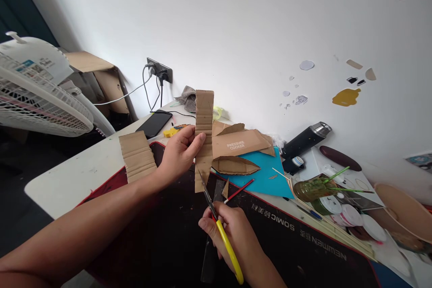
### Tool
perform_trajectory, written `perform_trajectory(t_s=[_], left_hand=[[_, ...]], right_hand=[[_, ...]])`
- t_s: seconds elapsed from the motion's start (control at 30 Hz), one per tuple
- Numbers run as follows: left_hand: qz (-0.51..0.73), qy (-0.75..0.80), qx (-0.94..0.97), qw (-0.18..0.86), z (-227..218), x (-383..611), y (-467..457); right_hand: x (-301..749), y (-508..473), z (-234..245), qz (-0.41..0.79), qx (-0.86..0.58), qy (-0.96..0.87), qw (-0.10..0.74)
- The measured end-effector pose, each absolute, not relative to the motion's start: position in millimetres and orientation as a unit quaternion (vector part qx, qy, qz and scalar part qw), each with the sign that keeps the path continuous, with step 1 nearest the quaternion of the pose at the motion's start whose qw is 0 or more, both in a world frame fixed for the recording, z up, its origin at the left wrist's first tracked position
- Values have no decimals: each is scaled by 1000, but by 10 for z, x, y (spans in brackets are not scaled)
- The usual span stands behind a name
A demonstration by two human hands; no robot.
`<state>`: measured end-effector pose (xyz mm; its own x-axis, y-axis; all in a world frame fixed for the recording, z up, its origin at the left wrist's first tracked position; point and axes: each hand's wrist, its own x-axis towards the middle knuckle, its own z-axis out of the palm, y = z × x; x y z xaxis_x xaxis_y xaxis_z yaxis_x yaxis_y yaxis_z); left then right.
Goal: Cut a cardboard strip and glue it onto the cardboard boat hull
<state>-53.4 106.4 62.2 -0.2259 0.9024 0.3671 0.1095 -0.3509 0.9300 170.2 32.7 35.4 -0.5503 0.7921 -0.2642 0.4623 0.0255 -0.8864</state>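
My left hand (182,150) pinches a long narrow cardboard strip (204,114) between thumb and fingers, holding it upright over the mat. In my right hand (232,229) is a pair of scissors (225,244) with yellow handles. Their blades point up at the lower part of the strip and overlap it there. Whether the blades are parted is hard to make out. Beneath my right hand lies a dark ruler (208,256), partly covered. A red pencil (239,190) and a small cardboard scrap (225,188) rest just beyond the scissors.
A ridged cardboard piece (137,155) lies left, near a phone (154,123) and a yellow cutter (173,131). Cut cardboard (245,141) sits on blue sheet (266,177). A black flask (305,139), a brush jar (305,189) and paint pots stand right; a fan (40,90) is left.
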Motion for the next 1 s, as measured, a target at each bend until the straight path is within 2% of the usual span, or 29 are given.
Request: perform_trajectory(t_s=[0.37,0.7,1.0], left_hand=[[624,478,534,311,598,-530,1077],[619,483,541,300,595,-537,1071],[622,477,529,327,610,-536,1069]], right_hand=[[1638,284,297,469,-477,-721,182],[1595,259,194,421,-496,-740,172],[1646,303,309,493,-460,-719,169]])
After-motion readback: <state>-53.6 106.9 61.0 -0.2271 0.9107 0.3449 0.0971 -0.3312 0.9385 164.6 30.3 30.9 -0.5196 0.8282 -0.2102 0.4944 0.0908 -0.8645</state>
